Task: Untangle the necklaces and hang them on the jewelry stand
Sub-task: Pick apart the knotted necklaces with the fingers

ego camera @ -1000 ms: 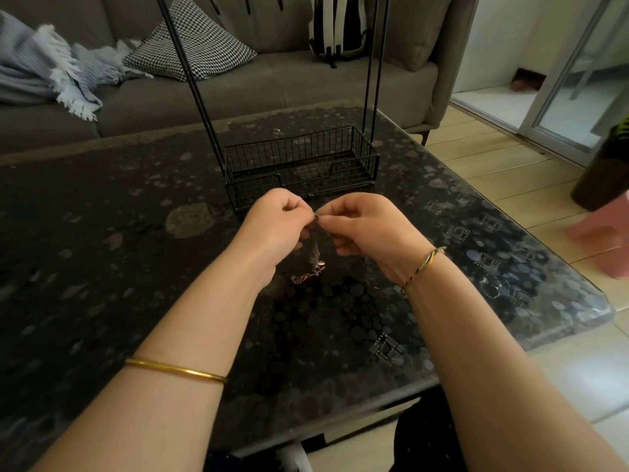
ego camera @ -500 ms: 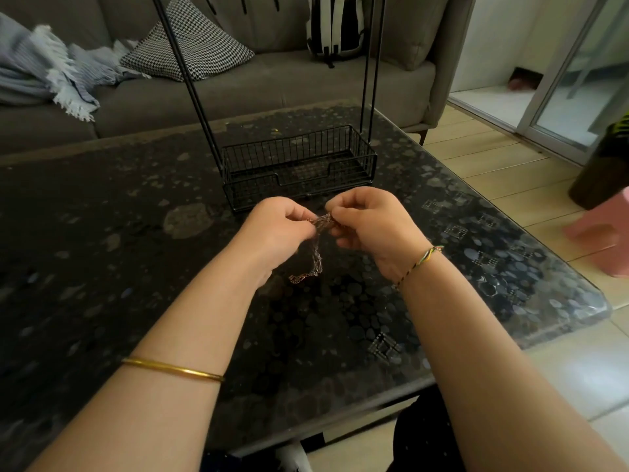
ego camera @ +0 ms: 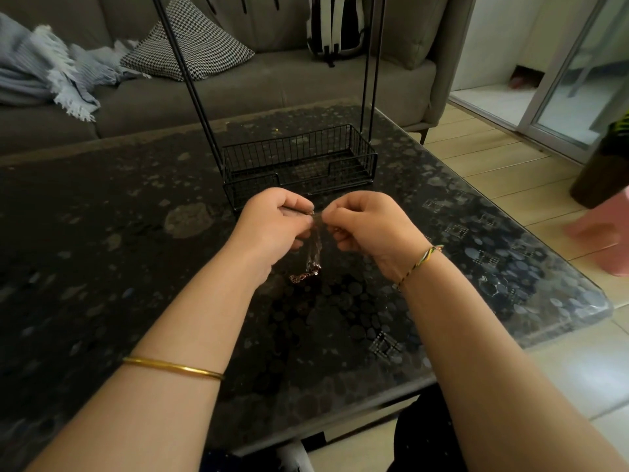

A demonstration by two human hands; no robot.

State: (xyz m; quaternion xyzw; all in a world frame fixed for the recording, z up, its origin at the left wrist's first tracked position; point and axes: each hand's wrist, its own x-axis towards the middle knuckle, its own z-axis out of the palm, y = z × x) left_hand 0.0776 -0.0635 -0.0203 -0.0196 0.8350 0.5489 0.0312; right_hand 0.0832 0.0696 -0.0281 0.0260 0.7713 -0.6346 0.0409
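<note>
Head view: both hands are up above the table (ego camera: 102, 233), knuckles toward the camera, fingertips nearly meeting at the middle. Left hand (ego camera: 272, 226) has its fingers curled and pinches the top of the necklaces (ego camera: 313, 253) between thumb and forefinger; right hand (ego camera: 371, 226) does the same from the other side, just beside the left pinch. A short bit of chain spans between the two pinch points. The rest of the bundle hangs straight down below the grip as one blurred, tangled strand; its copper-coloured lower end curls toward the left wrist, at or just above the tabletop, contact not clear. How many chains are in the bundle: cannot tell. Jewelry stand (ego camera: 296, 155) sits just beyond the grip, wire basket base on the table, its two black uprights rising past the top of frame; top bar out of view. Nothing seen hanging on the visible part. Gold bangle (ego camera: 173, 367) on the left forearm, braided bracelet (ego camera: 422, 260) on the right wrist. Far behind the grip: grey sofa (ego camera: 272, 83) with a checked cushion (ego camera: 194, 49), a blue blanket (ego camera: 41, 69), a striped backpack (ego camera: 335, 22). Pink stool (ego camera: 606, 233) well off to the right of the grip.
</note>
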